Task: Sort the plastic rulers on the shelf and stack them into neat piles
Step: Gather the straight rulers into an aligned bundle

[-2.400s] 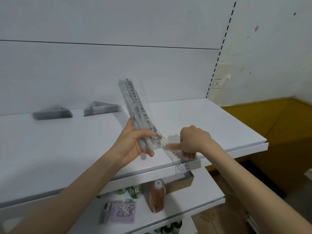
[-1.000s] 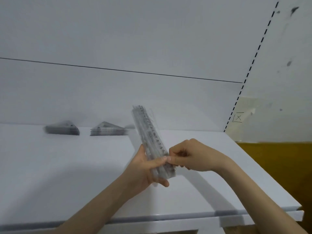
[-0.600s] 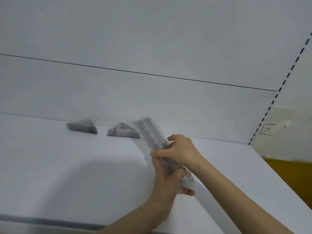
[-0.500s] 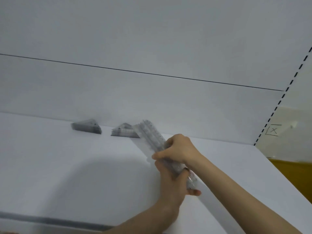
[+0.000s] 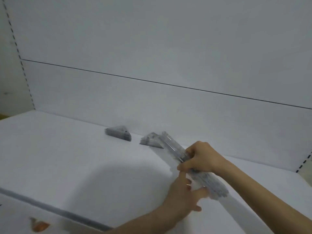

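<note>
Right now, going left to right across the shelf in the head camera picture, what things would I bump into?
left pile of triangle rulers → right pile of triangle rulers → bundle of straight rulers

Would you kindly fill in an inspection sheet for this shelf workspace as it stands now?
Surface: white shelf, with a soft shadow across its middle.
Job's things: bundle of straight rulers held slanted over the shelf's right part; whether its near end touches the shelf cannot be told. Two stacks of triangular rulers, left pile and right pile, lie apart near the back.
Clutter: blurred orange object below the shelf's front edge, lower left.
Hands: right hand grips the bundle round its middle; left hand has its fingers spread beside the bundle's near end.
Cables: nothing seen.
Surroundings: white back panel with one seam; slotted upright at the left.
</note>
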